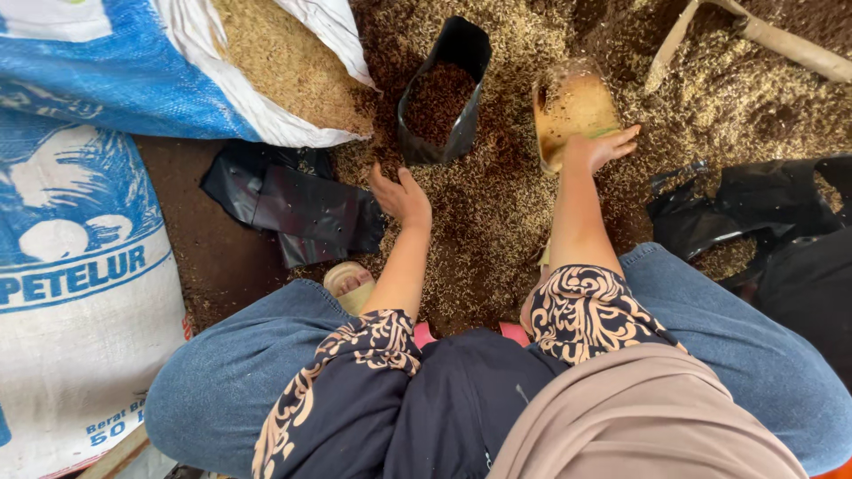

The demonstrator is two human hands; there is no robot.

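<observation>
The person squats over a floor spread with husks [497, 213] and dark soil. The right hand [599, 149] grips the near edge of a yellowish plastic scoop [572, 111], fingers curled over its rim; the scoop lies tilted on the husks at the far right of the work spot, with some of the mix inside it. The left hand [399, 195] is open, fingers loosely spread, resting on the husks just near a small black bag [444, 98], which stands open and partly filled with dark mix, to the left of the scoop.

By the look of it, the step in hand is loading the scoop for the black bag. The next move would call for a steady lift of the scoop and the left hand holding the bag's soft mouth wide, since the thin plastic sags.

Counted: one scoop, one open black bag being filled, a flat pile of empty black bags [293, 200] at the left, more black plastic [754, 208] at the right, and two large white-and-blue sacks [80, 293], the far one [266, 62] open and showing husks.
</observation>
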